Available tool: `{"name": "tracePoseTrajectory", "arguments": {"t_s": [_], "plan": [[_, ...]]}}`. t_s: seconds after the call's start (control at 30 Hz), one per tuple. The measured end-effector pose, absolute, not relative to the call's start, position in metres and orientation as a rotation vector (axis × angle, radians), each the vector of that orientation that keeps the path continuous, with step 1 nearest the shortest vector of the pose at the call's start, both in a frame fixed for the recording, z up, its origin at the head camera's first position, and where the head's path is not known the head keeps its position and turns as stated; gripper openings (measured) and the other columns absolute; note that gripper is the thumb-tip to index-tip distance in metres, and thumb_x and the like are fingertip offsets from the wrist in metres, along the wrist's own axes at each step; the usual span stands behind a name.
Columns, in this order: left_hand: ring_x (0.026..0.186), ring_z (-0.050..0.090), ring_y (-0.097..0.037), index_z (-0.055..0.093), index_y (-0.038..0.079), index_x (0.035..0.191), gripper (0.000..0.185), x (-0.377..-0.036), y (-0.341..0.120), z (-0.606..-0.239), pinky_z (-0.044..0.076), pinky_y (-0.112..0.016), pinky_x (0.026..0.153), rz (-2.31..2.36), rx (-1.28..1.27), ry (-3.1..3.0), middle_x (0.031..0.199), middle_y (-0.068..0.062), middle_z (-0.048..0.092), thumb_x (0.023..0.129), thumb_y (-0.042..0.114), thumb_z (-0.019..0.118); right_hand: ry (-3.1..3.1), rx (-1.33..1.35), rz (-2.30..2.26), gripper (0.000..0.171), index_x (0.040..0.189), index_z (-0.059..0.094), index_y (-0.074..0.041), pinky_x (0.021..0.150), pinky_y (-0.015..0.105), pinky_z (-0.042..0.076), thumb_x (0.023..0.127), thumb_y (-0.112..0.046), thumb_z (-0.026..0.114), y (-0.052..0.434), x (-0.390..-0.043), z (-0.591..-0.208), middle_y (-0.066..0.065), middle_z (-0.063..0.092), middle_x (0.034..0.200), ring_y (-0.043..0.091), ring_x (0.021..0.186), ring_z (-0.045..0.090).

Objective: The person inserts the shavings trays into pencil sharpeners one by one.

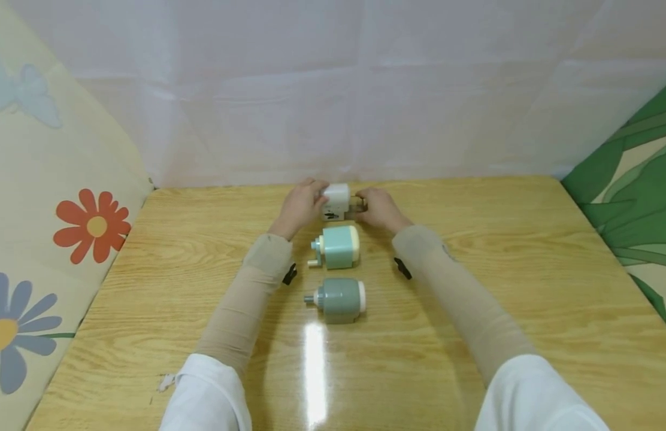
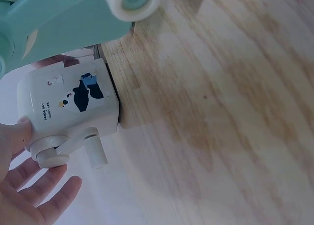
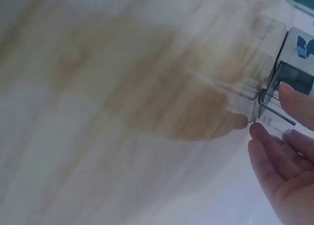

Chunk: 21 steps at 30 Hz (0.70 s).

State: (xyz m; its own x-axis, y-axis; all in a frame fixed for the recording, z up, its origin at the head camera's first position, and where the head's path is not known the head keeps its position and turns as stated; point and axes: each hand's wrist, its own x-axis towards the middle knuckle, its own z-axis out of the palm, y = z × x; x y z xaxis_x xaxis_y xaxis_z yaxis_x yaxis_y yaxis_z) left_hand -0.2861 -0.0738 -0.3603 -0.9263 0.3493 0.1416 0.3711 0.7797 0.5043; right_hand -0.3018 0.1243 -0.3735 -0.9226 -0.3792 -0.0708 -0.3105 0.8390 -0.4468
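Holding a white pencil sharpener [image 1: 335,200] between both hands at the far end of a row, the person has the left hand [image 1: 300,206] on its crank side and the right hand [image 1: 378,209] at the opposite side, where a clear shavings drawer [image 3: 274,109] sticks out. In the left wrist view the left fingers [image 2: 46,198] lie fairly straight and a little apart, the thumb touching the round crank hub [image 2: 49,149] rather than curling round it; in the right wrist view the right fingertips [image 3: 294,97] press the drawer's rim, the other fingers straight below it, so neither hand seems clamped on anything. The likely trouble, as I judge it, is a slip: with only fingertip contact the white body could skid on the glossy wooden table [image 1: 500,269], or the drawer could come away unevenly and jam or tip out. Just nearer the person than the fingers stands a mint-green sharpener [image 1: 337,246], close to the white one, so a wrist dropping could knock it or its crank; a grey sharpener [image 1: 339,299] sits nearer still, between the forearms. Beyond the fingertips hangs a pale sheet [image 1: 365,90], leaving little room to push away.
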Motion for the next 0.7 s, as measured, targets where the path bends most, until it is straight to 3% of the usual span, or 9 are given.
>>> {"name": "tracePoseTrajectory", "arguments": {"t_s": [0.7], "plan": [[0.105,0.053,-0.025,0.049,0.005,0.128,0.039,-0.2836,-0.0747,-0.3576,0.045,-0.035,0.092,-0.867,-0.573,-2.941,0.121,-0.013,0.053,0.091,0.016,0.055,2.848,-0.548,-0.653,0.055,0.124,0.049,0.006,0.092,0.044,0.043,0.076,-0.009,0.072,0.121,-0.305,-0.3707,0.023,0.053,0.121,0.034,0.104,0.052]]}}
